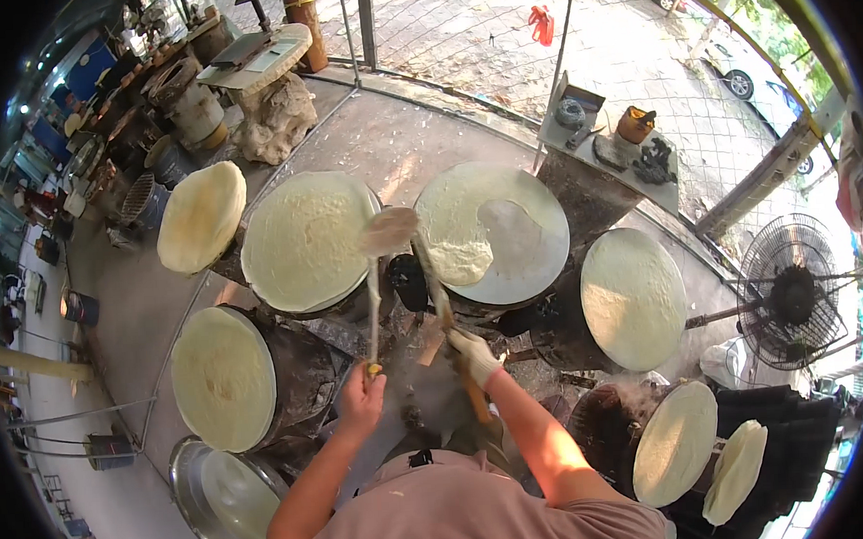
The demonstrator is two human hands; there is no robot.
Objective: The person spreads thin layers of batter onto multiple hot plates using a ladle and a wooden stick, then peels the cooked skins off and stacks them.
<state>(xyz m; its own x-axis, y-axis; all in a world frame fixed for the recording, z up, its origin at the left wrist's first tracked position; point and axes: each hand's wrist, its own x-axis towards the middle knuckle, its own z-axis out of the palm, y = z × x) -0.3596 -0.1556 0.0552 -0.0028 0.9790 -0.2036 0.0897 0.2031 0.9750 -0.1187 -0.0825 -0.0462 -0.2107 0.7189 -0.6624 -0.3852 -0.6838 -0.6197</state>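
My bare left hand [362,400] is closed round the yellow-ended handle of a long, thin stick [374,312]. My right hand [475,355], in a whitish glove, grips a thicker wooden stick [434,284]. The far ends of both meet at a brown round paddle head [388,231]; which stick bears it I cannot tell. It hangs between two round griddles. A pale flatbread sheet [310,239] covers the left one. On the right griddle [518,250], batter [460,260] lies in a thick lump at the near left and spreads round a bare grey patch.
More pale sheets lie on round griddles at left [222,378] and right [634,298]. A stack of flatbread [202,218] stands at far left, a metal basin [195,497] at near left. A black fan [792,293] stands at right, a low table [646,175] behind.
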